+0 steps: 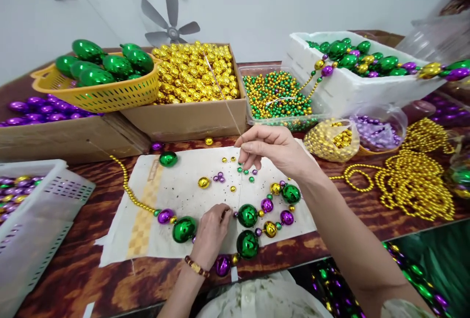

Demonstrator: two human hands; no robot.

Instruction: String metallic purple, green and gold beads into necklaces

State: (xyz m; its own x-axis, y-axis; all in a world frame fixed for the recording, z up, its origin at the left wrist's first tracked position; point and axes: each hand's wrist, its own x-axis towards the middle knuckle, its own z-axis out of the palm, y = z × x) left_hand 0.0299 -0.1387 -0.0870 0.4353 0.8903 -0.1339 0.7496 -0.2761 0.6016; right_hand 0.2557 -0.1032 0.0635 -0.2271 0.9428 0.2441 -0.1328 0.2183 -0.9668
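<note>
My right hand (266, 149) is raised over the white cloth (147, 249), thumb and forefinger pinched on a thin thread (231, 115). The thread sticks up past the fingertips and also runs down towards the beads. Low on the cloth, my left hand (213, 230) has its fingers closed at the end of the bead string, against a small purple bead (235, 214); its grip is partly hidden. Beside it lies a large green bead (247, 215). The string loops right through purple, gold and green beads, back to another green bead (247, 244), then left to a gold bead chain (128, 188).
Loose small beads (219, 177) lie on the cloth. Behind stand a yellow basket (110, 98) of green beads, a cardboard box (183, 121) of gold beads, a plastic tub (279, 122) and a foam box (367, 93). Gold chains (414, 186) lie right; a white crate (69, 186) stands left.
</note>
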